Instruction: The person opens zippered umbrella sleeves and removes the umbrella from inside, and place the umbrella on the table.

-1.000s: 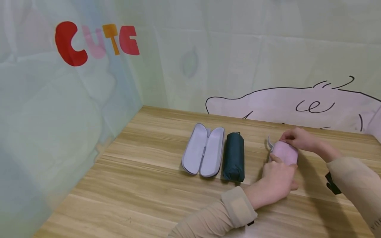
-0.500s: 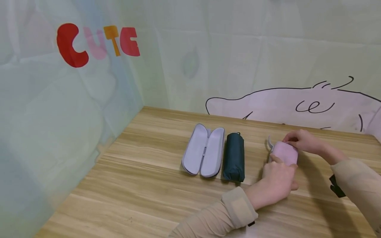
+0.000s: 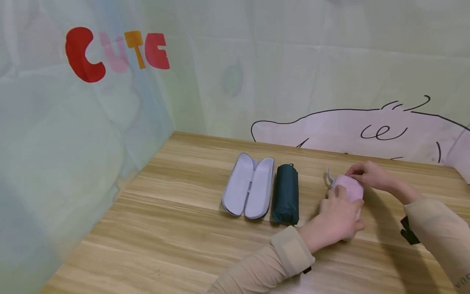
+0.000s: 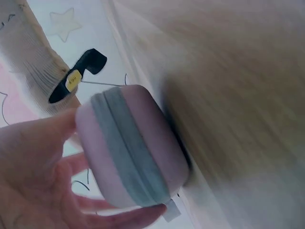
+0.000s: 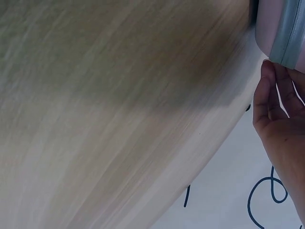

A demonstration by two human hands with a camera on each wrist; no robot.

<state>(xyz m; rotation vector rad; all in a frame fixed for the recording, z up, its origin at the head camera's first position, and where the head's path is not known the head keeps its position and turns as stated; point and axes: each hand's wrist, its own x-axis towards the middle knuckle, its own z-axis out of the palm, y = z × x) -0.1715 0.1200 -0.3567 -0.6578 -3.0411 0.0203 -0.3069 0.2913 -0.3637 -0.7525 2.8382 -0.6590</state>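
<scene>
Pink case (image 4: 155, 129) in the left hand (image 3: 338, 214): smooth, matt shell. Zip band (image 4: 126, 148) round it: matt, cloth-like. Roll (image 3: 286, 194) left of that hand: thin, lightly creased cloth, low sheen. Open box (image 3: 236, 185) beyond the roll: smooth, matt lining. Bench (image 3: 165, 232) beneath the hand: wood-grain surface, faint sheen. Sheet (image 3: 286, 73) behind: creased; cloth or plastic, cannot tell. Sleeve (image 3: 253, 269) above the wrist: matt, wrinkled cloth.

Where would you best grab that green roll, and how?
Probably around its middle, from above: the green roll lies flat, long and narrow, so it could be clasped by both long sides. The open case sits close along its left, leaving more room on its right.
</scene>
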